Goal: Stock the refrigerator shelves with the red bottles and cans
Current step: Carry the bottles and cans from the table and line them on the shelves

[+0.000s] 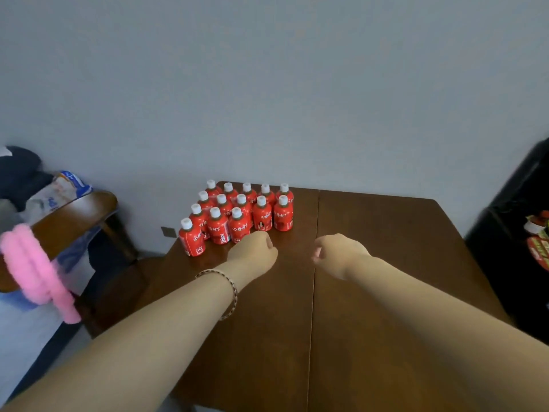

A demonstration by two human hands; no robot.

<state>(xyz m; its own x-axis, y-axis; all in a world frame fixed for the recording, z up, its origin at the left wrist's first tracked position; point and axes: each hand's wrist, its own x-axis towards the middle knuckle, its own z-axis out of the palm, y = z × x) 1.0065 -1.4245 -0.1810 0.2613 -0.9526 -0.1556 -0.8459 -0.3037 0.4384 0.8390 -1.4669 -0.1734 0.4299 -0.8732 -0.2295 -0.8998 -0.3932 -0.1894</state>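
Arms: the bare left arm and the bare right arm reach in from the bottom, over a dark brown wooden table.
Bracelet: a thin brown and white braided bracelet sits on the left wrist.
Left hand: the left hand is a fist with its fingers curled tight. It holds nothing. It is just in front of the bottles, and I cannot tell if it touches one.
Right hand: the right hand has its fingers curled in too, with a tiny gap by the thumb. It holds nothing. It is near the left hand but apart from it.
Bottles: fourteen small red bottles with white caps stand up straight in a tight bunch. They are on the far left part of the table, next to the wall. One stands alone at the front left corner of the bunch.
Table top: a thin line runs down its middle, between the two hands.
Wall: a plain blue-grey wall is behind the table.
Left side: a curved brown wooden chair back has a fluffy pink thing hanging on it. A white and blue plastic bag lies behind it.
Right side: a tall black thing stands at the edge. Red and green bits show by it, too blurry to tell.
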